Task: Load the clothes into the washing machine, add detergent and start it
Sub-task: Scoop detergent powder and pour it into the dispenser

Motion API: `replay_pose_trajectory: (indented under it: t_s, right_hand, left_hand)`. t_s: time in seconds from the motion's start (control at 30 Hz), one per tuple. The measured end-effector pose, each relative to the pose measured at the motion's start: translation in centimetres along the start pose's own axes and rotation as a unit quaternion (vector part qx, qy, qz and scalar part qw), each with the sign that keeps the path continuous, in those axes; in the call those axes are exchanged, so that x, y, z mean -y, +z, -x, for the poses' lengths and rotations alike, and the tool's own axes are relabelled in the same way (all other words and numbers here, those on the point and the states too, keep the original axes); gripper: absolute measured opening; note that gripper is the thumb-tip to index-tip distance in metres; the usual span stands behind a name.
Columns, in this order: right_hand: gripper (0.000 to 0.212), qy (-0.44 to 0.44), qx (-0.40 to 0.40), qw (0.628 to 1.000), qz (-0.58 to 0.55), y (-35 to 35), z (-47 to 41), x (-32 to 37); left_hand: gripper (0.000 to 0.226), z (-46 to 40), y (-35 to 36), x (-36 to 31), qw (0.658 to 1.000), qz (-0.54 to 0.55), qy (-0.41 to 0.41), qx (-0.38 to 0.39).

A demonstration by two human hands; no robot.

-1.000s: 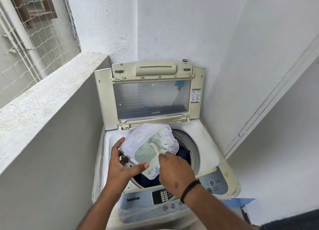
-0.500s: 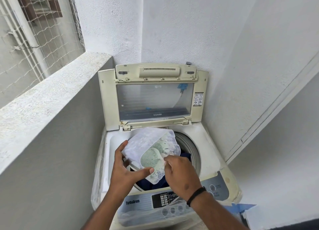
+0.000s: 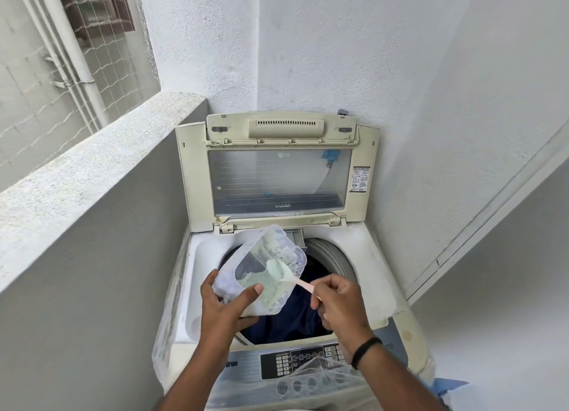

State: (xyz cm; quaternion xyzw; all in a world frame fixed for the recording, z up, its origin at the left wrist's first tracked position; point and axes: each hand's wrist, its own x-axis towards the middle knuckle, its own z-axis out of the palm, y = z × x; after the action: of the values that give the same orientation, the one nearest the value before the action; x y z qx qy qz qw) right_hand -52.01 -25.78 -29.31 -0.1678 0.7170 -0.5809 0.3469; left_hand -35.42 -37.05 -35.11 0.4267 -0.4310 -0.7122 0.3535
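A cream top-load washing machine (image 3: 366,272) stands in the corner with its lid (image 3: 277,170) raised. Dark blue clothes (image 3: 295,315) lie in the drum. My left hand (image 3: 226,309) grips a clear plastic tub (image 3: 264,272) of pale green detergent powder, tilted over the drum opening. My right hand (image 3: 338,306) pinches the pink handle of a small scoop (image 3: 281,272), whose bowl, heaped with powder, sits just above the tub's contents. The control panel (image 3: 304,364) with its buttons runs along the front edge under my wrists.
A grey parapet wall (image 3: 92,195) closes off the left side, with netting and a pipe (image 3: 61,47) beyond it. White walls stand behind and to the right. Clear plastic film (image 3: 314,376) covers part of the panel. Something blue (image 3: 446,386) lies at the lower right.
My right hand has drawn back out of the tub toward me, lifting the scoop with powder into sight. The tub is tilted further, and the camera has moved closer.
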Motion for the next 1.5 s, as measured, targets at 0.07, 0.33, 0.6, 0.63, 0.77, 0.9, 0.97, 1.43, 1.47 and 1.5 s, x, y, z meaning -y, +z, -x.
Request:
replay_pose_trajectory:
  t_s: [0.07, 0.33, 0.6, 0.63, 0.77, 0.9, 0.97, 1.43, 1.47, 1.5]
  right_hand:
    - [0.012, 0.007, 0.009, 1.0, -0.009, -0.7, -0.7, 0.2]
    - [0.013, -0.006, 0.054, 0.998, -0.028, -2.4, -5.5, 2.2]
    - [0.014, -0.014, 0.078, 0.995, -0.059, -2.8, -11.7, 3.1]
    - [0.014, -0.012, 0.08, 0.995, -0.062, -2.8, -12.6, 3.1]
    - [0.013, -0.003, 0.076, 0.996, -0.05, -2.7, -16.3, 1.8]
    - [0.012, 0.009, 0.068, 0.998, 0.015, -2.8, -19.9, -1.3]
    - [0.013, 0.004, 0.067, 0.996, 0.062, -2.4, -21.2, -2.8]
    - [0.019, -0.125, 0.168, 0.919, 0.334, -1.3, -24.5, -7.9]
    - [0.018, -0.136, 0.165, 0.915, 0.343, -1.3, -24.5, -7.8]
    - [0.017, -0.147, 0.162, 0.91, 0.353, -1.3, -24.4, -7.7]
  left_hand:
    - [0.119, -0.3, 0.5, 0.5, 1.0, 0.004, -0.012, -0.011]
    - [0.11, -3.0, 2.2, 1.3, 0.995, 0.04, -0.082, -0.05]
    - [0.094, -5.3, 3.2, 2.3, 0.986, 0.056, -0.115, -0.106]
    - [0.091, -5.5, 3.2, 2.4, 0.985, 0.056, -0.117, -0.116]
    - [0.093, -5.8, 2.7, 2.7, 0.981, 0.051, -0.118, -0.142]
    - [0.108, -5.1, 1.3, 3.8, 0.98, 0.053, -0.137, -0.132]
    - [0.108, -4.6, 0.6, 4.2, 0.983, 0.047, -0.131, -0.119]
    - [0.091, -3.5, -1.2, 5.6, 0.979, 0.088, -0.091, -0.159]
    - [0.09, -3.5, -1.2, 5.6, 0.978, 0.093, -0.089, -0.162]
    - [0.089, -3.5, -1.2, 5.6, 0.978, 0.096, -0.087, -0.162]
